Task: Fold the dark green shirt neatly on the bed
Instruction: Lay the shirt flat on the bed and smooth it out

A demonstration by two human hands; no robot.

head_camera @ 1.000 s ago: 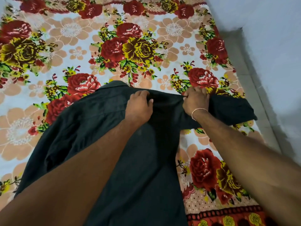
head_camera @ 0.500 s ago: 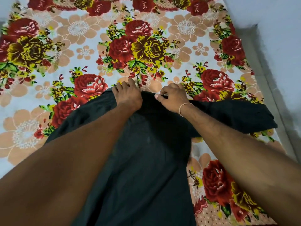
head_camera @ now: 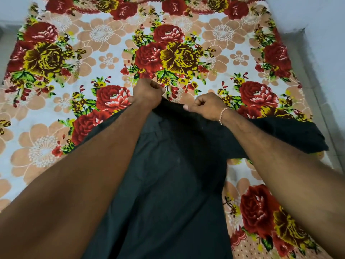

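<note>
The dark green shirt [head_camera: 173, 180] lies lengthwise on the flower-printed bed [head_camera: 104, 34], its body running from the near edge up to the middle. One short sleeve [head_camera: 291, 137] spreads out to the right. My left hand [head_camera: 147, 92] grips the shirt's far top edge with curled fingers. My right hand [head_camera: 205, 107], with a thin bracelet at the wrist, pinches the same top edge a little to the right. Both forearms cover the shirt's left side and part of its right side.
The bedsheet carries large red and yellow roses on a white and peach ground. A pale wall [head_camera: 321, 25] and a grey ledge [head_camera: 317, 101] run along the bed's right side. Bare sheet stretches to the left and beyond the shirt.
Both hands have moved left along the shirt's top edge and farther up the bed. Their fingers have curled tighter on the fabric.
</note>
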